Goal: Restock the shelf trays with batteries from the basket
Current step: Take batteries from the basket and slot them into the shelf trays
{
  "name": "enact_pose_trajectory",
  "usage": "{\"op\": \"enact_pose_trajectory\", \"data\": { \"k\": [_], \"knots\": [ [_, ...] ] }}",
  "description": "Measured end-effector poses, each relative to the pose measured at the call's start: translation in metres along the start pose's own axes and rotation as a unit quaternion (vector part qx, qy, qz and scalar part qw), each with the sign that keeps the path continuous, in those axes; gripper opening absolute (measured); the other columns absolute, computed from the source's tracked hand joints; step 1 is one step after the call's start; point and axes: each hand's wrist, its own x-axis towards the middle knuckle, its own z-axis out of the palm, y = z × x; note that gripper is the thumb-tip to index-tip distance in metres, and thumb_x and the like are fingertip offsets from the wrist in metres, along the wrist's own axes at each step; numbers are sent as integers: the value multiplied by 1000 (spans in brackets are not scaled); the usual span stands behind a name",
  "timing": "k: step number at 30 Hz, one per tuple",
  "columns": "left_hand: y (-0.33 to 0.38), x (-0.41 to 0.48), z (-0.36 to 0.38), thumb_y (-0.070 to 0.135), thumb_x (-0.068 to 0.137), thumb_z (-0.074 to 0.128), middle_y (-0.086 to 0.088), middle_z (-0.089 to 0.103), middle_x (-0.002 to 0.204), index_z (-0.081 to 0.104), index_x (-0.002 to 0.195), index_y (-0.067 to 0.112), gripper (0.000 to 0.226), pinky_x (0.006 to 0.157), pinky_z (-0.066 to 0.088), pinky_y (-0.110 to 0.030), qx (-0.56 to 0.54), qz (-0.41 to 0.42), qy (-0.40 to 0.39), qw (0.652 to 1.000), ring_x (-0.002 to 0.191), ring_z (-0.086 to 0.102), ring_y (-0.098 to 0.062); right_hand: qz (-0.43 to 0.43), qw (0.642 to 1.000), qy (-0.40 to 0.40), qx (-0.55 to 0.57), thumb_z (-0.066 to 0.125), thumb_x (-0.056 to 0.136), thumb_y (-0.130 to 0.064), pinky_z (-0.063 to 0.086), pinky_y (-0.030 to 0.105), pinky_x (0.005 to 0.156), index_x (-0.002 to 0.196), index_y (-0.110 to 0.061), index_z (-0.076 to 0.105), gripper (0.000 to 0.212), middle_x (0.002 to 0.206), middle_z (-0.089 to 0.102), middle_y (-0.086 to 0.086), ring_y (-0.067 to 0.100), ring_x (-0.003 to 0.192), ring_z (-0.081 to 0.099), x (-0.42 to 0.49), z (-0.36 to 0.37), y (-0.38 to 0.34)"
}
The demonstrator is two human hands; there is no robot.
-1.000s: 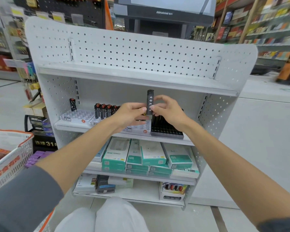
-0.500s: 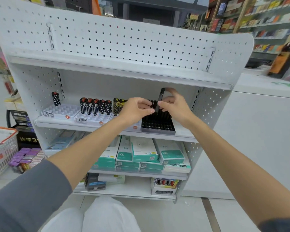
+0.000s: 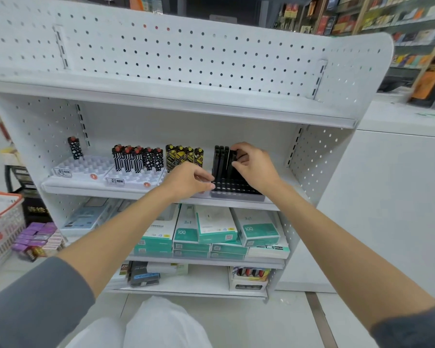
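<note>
The right hand is over the back of the black tray on the middle shelf. Thumb & fingertips pinch the top of a slim black battery, held upright, prob. so it drops straight into a slot beside the black batteries already standing there. Gripping it high leaves the bottom free to find the slot. The lower end is hidden by hand & tray, so can't tell if it's seated yet.

The left hand sits at the tray's front left corner, fingers curled, tips against or just beside the edge. Can't tell if it grips the tray or only touches it. Likely job: stop the tray sliding while the other hand pushes down.

Stock stands on end in the trays, so one prob. lifts out w/o disturbing the rest. Further left, the white trays show many bare slots. There's a lone patterned battery in the far one, then a black-and-white group, then a gold group just beside the black tray. Plenty left to fill, by the look of it.

The basket, orange-rimmed, sits low at the left, well apart from the black tray, so each refill means a reach down & across. Contents not visible.
</note>
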Motion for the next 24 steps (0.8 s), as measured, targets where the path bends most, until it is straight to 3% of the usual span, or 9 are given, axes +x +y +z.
{"op": "enact_pose_trajectory", "data": {
  "k": [5,11,14,21,24],
  "knots": [
    [-2,1,1,34,82,76,13,71,98,75,103,27,22,90,54,-36,4,-8,9,1000,89,64,-3,-16,1000,15,-19,65,88,-7,53,28,86,122,-16,64,36,112,62,2,12,83,62,5,6,1],
    [-5,1,1,37,81,77,16,71,96,74,98,31,19,89,54,-38,0,-13,10,1000,90,63,-3,5,999,46,29,65,85,-7,55,29,83,116,-16,66,33,98,62,1,14,80,63,7,4,-1],
    [-6,1,1,38,81,77,17,71,94,73,95,33,16,89,54,-38,1,-14,14,1000,89,64,-3,2,1000,20,8,64,87,-7,54,29,85,120,-14,65,34,98,61,-1,13,81,62,6,8,-2],
    [-6,-1,-2,22,82,78,4,74,87,75,98,13,19,81,57,-30,-57,0,6,998,70,70,-9,-9,998,-25,-55,62,89,-7,52,33,87,126,-14,61,38,98,64,3,17,84,61,11,14,-3],
    [-4,-3,-2,16,83,77,3,72,90,73,101,11,19,79,55,-22,-84,6,46,995,78,68,-8,6,998,-39,-49,63,88,-8,52,34,87,128,-16,60,40,92,63,2,18,83,61,12,12,-6]
  ]
}}
